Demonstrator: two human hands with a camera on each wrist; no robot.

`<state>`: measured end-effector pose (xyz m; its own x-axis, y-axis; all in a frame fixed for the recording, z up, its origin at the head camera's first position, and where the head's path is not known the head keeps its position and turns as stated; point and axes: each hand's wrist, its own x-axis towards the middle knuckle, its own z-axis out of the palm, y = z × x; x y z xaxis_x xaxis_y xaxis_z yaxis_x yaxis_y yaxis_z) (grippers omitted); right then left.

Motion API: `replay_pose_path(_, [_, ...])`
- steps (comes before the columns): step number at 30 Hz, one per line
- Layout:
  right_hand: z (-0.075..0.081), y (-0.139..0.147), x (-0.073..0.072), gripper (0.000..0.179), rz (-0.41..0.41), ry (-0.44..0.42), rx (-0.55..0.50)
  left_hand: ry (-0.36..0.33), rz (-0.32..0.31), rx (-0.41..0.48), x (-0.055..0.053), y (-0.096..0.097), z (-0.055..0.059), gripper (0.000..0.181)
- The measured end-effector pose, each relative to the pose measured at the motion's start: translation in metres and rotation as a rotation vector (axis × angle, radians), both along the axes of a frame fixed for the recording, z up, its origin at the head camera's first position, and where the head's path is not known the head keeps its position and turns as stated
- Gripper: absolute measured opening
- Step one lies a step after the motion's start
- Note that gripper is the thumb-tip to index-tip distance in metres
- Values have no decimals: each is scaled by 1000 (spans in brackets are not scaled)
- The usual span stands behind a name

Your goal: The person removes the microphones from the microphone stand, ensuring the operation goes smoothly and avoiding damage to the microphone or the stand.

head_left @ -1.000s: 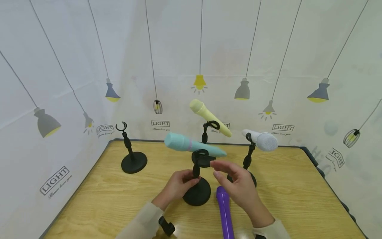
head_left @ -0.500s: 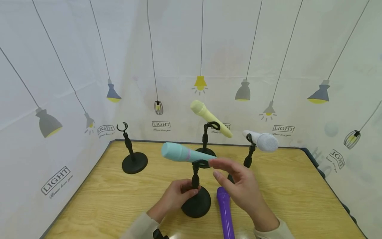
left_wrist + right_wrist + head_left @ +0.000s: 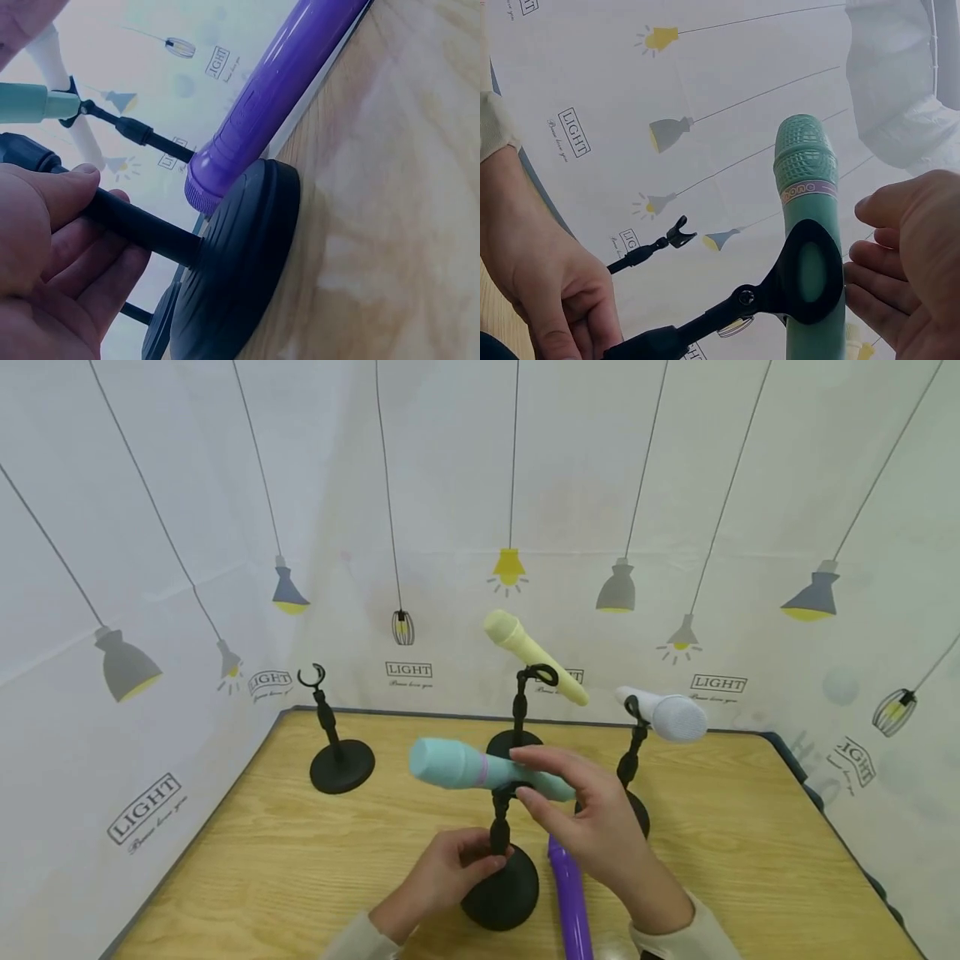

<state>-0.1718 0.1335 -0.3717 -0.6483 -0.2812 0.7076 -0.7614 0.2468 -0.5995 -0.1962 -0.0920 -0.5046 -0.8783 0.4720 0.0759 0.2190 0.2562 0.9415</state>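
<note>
A teal microphone [image 3: 448, 763] with a lilac band lies across the clip of a black microphone stand [image 3: 501, 893]. My left hand [image 3: 453, 867] grips the stand's pole [image 3: 146, 231] just above the round base, thumb on one side and fingers on the other. My right hand [image 3: 588, 814] is at the microphone's tail half, fingers reaching over it and thumb apart from them. In the right wrist view its fingertips are right at the microphone's side, and the clip [image 3: 810, 274] surrounds the teal body. The tail end is partly hidden behind the right hand in the head view.
A purple microphone [image 3: 570, 893] lies on the wooden table [image 3: 255, 877], right of the held stand. Behind, a yellow microphone [image 3: 536, 656] and a white microphone [image 3: 667, 712] rest in stands. Another stand [image 3: 337, 764] with a bare clip is at the left.
The stand with the teal microphone has moved toward me, the left hand still on its pole. My right hand has come over the teal microphone's tail half.
</note>
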Motion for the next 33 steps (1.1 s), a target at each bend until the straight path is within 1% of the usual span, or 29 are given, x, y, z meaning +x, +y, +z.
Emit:
replay_pose_path(3, [2,-2,-1,45,-31,32,58,-7,1,-14,3,1,0,23])
replay_pose_path(7, [4,-6,-1,46,-30,46,92,-20,-3,-19,7,2,2,22])
replay_pose_path(13, [7,-9,0,44,19,35,123,-18,-33,-10,14,3,3,23])
replay_pose_path(18, [13,-9,2,44,52,13,184,-15,-61,0,18,3,4,24])
replay_pose_path(22, [18,-11,2,46,55,28,261,15,-79,17,18,3,2,24])
replay_pose_path(25, [19,-14,3,48,55,55,295,64,-88,39,18,5,-1,25])
replay_pose_path(29, [17,-15,5,49,44,80,291,119,-85,78,19,8,-5,27])
replay_pose_path(33, [16,-14,6,49,29,99,284,138,-72,104,19,12,-7,25])
